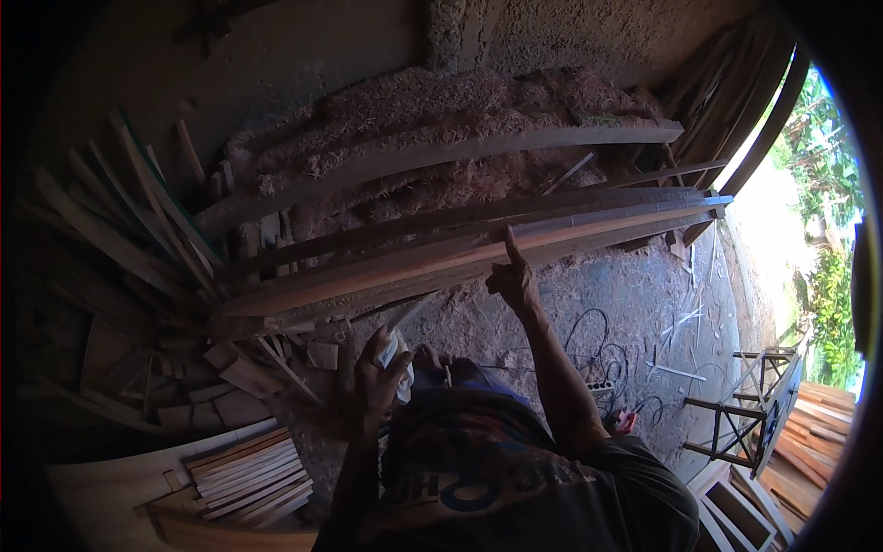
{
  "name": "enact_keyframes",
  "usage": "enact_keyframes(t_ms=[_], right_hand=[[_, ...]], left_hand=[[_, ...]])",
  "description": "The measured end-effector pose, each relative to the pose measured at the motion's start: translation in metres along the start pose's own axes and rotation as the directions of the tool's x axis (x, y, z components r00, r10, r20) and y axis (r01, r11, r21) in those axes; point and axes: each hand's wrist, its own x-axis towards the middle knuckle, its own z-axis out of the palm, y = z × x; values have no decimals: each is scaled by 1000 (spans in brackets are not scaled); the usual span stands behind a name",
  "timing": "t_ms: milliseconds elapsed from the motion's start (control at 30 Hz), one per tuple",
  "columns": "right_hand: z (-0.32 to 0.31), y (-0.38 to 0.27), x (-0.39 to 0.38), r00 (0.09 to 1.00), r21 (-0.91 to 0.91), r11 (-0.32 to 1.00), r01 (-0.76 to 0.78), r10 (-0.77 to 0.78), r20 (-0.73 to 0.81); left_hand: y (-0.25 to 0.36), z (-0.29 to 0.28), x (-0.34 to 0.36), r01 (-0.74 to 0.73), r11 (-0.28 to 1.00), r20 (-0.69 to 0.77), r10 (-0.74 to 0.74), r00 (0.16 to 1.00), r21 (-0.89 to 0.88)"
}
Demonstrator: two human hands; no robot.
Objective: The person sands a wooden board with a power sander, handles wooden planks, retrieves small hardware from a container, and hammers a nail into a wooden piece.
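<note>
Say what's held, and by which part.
Left hand holds a crumpled white thing by its left side, kind unclear; right hand looks empty, index finger out.

Before you, the long plank (414, 263) shows a warm reddish brown that turns pale bluish at its far right end, and the bundle (399, 368) you hold is white. Your dark shirt (552, 492) carries a bluish print, while the shavings (395, 106) look dusty pinkish brown. To your lower left, the slats (248, 474) make stripes of cream and orange-brown; the leaves (832, 317) outside are bright green.
</note>
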Motion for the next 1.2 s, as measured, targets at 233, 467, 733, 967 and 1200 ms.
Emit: enact_keyframes(t_ms=[233,467,733,967,1200], right_hand=[[49,-7,-1,971,128,992,-22,-9,238],[114,-31,-2,871,390,920,-29,-168,462],[115,-48,-8,906,-572,715,402,-218,364],[140,10,-18,756,-110,837,537,-419,503],[126,-43,-15,935,-96,987,127,-87,344]], left_hand=[[-21,-1,-14,-16,1000,-41,16,999,2],[-8,3,-25,-40,998,-148,45,988,40],[-27,-11,-32,-76,983,-336,128,933,166],[-1,-14,-18,-132,979,-418,186,889,155],[1,-40,-12,-148,988,-372,153,916,43]])
